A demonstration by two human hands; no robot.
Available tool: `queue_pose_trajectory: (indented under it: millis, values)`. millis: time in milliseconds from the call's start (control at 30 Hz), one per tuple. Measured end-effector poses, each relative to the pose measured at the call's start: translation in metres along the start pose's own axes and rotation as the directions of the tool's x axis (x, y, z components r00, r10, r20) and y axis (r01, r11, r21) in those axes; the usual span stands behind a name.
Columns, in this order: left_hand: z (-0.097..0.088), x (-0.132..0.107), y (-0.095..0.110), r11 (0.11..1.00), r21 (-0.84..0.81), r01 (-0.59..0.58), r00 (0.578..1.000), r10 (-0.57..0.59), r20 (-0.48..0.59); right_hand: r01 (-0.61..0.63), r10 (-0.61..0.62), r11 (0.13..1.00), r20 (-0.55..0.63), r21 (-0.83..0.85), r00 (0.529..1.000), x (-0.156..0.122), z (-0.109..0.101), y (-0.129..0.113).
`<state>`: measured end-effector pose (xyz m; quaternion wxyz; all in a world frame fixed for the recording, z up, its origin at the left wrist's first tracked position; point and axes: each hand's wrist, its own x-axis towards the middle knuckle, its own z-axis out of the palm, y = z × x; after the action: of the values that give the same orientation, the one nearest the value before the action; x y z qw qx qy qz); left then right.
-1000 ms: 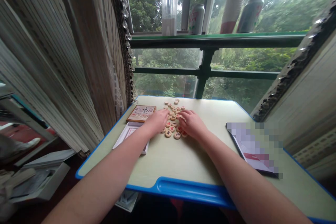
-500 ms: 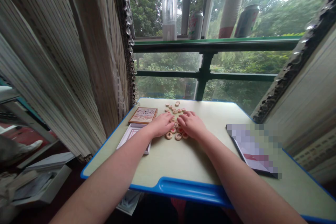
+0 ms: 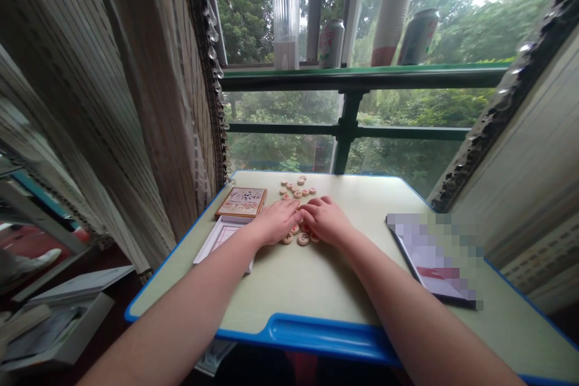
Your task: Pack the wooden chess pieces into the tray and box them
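Round wooden Chinese chess pieces (image 3: 303, 239) lie loosely grouped in the middle of the table, some with red and some with dark characters. Over the group, my left hand (image 3: 278, 221) lies palm down with its fingers stretched out. My right hand (image 3: 326, 217) rests on the pieces from the other side, fingers spread and fingertips meeting those of my left hand. Several pieces are hidden beneath both hands. Left of my left hand are the chess box lid (image 3: 241, 201), with dark writing on it, and the white box tray (image 3: 212, 236), partly covered by my forearm.
A dark-edged flat object (image 3: 425, 259), mostly pixelated, lies on the table's right side. The table (image 3: 335, 289) has a blue rim with a groove at the front. Cans (image 3: 332, 43) and stacked cups (image 3: 395, 9) stand on the window ledge. Curtains hang at both sides.
My hands have moved closer together, so their fingertips meet over the pieces. More of the middle pieces are covered. The view has shifted slightly.
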<state>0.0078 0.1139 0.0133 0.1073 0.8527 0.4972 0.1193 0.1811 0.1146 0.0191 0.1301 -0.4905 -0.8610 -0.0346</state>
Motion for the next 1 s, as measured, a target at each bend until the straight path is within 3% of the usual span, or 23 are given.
queue_pose_trajectory:
  millis: [133, 433, 667, 867, 1000]
  values:
    - [-0.003, 0.0, 0.002, 0.999, 0.006, -0.046, 0.998, 0.045, 0.032, -0.067, 0.067, 0.998, 0.007, -0.022, 0.998, -0.002, 0.0, 0.001]
    - [-0.007, -0.003, 0.002, 0.999, 0.035, -0.013, 0.999, 0.012, 0.035, -0.036, 0.039, 0.998, 0.062, -0.053, 0.997, -0.006, -0.009, 0.008]
    - [-0.006, 0.002, 0.0, 0.993, 0.073, -0.088, 0.996, 0.086, 0.029, -0.045, 0.044, 0.999, 0.041, 0.026, 0.998, -0.005, -0.007, 0.009]
    - [-0.008, 0.0, 0.002, 0.99, 0.027, -0.136, 0.99, 0.137, -0.039, -0.242, 0.254, 0.953, -0.05, 0.181, 0.966, 0.0, 0.0, 0.013]
    - [-0.008, 0.0, 0.003, 0.992, 0.013, -0.124, 0.991, 0.124, -0.05, -0.249, 0.268, 0.937, -0.046, 0.245, 0.962, 0.002, -0.003, 0.013]
